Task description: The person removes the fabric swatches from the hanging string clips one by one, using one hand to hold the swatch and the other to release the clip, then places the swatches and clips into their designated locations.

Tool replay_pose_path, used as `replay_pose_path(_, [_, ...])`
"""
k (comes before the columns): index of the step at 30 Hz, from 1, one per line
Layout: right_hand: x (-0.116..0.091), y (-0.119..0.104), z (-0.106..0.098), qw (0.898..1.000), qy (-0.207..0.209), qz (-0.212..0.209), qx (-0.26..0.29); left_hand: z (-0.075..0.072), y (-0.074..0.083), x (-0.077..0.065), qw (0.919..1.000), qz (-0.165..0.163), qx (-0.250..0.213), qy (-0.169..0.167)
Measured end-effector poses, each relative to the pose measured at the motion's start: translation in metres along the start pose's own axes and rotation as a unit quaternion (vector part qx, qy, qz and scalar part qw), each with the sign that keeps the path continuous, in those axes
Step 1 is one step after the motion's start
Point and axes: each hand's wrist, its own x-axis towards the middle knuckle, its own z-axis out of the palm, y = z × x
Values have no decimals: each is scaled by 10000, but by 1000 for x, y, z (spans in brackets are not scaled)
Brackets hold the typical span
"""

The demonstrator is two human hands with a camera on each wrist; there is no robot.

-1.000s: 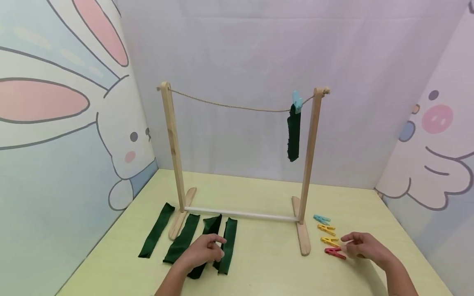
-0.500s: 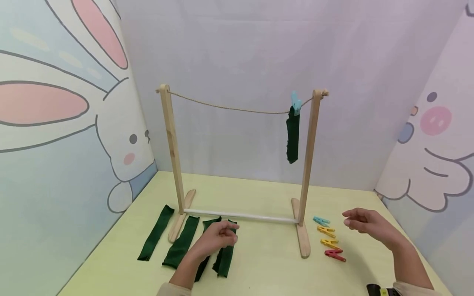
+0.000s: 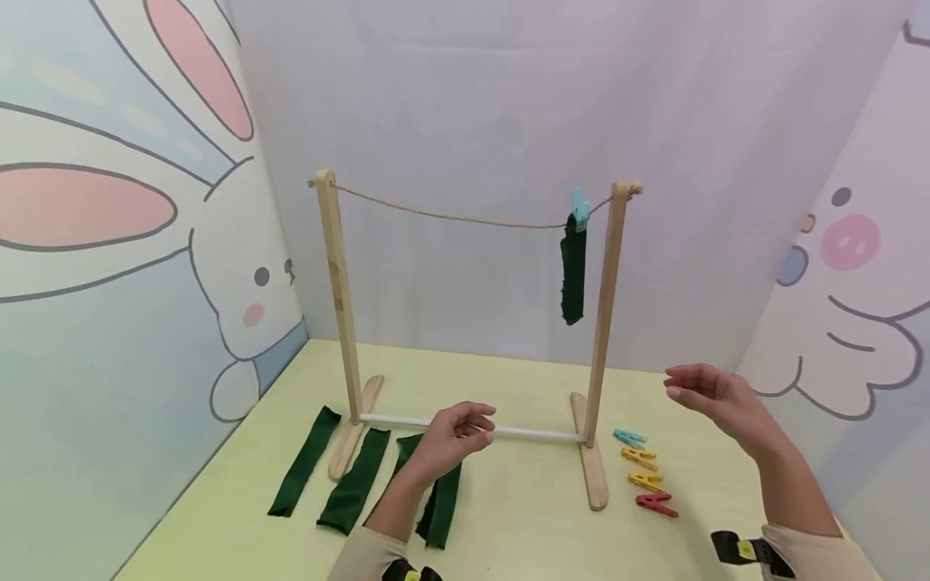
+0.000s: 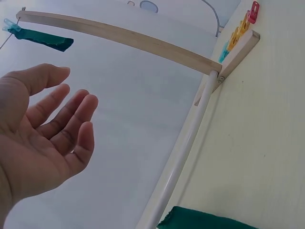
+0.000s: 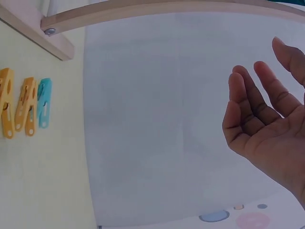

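My left hand (image 3: 452, 442) is raised above the green cloth strips, fingers loosely bent with nothing in them; the left wrist view shows its bare palm (image 4: 43, 148). Over the right side of the table my right hand (image 3: 715, 397) hovers, also holding nothing, beyond the row of clothespins. A dark green cloth strip (image 3: 573, 278) hangs from the rope (image 3: 465, 218) near the right post, held by a light blue clothespin (image 3: 579, 211). On the table lie a blue clothespin (image 3: 629, 438), two yellow clothespins (image 3: 639, 458) and a red clothespin (image 3: 656, 504).
Several green strips lie at the left front, among them a far-left strip (image 3: 305, 461) and one partly behind my left forearm (image 3: 443, 504). The wooden stand has a left post (image 3: 339, 298), a right post (image 3: 606, 315) and a white crossbar (image 3: 538, 434). Cartoon-printed walls (image 3: 109, 387) enclose the table.
Both hands have risen away from the table. My left hand has moved right and up from over the strips; my right hand has lifted from beside the red and yellow clothespins.
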Motion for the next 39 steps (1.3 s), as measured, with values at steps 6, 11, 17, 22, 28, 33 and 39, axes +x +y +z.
replay_pose_path(6, [12,-20,-1,9981,306,-538,-65,9,1,12,9997,191,15,169])
replay_pose_path(11, [25,-41,-6,9929,614,-1017,112,14,9,24,9986,362,53,390])
replay_pose_path(17, [38,-64,-14,9883,720,-1331,186,17,19,35,9981,502,65,351])
replay_pose_path(22, [48,-84,-19,9843,729,-1583,277,19,24,44,9978,552,33,366])
replay_pose_path(28, [60,-103,-25,9749,710,-1998,684,22,30,56,9956,795,-8,493])
replay_pose_path(33, [70,-115,-29,9641,636,-2291,1181,24,37,66,9935,984,-9,575])
replay_pose_path(39, [82,-133,-29,9633,834,-2457,694,22,26,92,9906,1174,64,695])
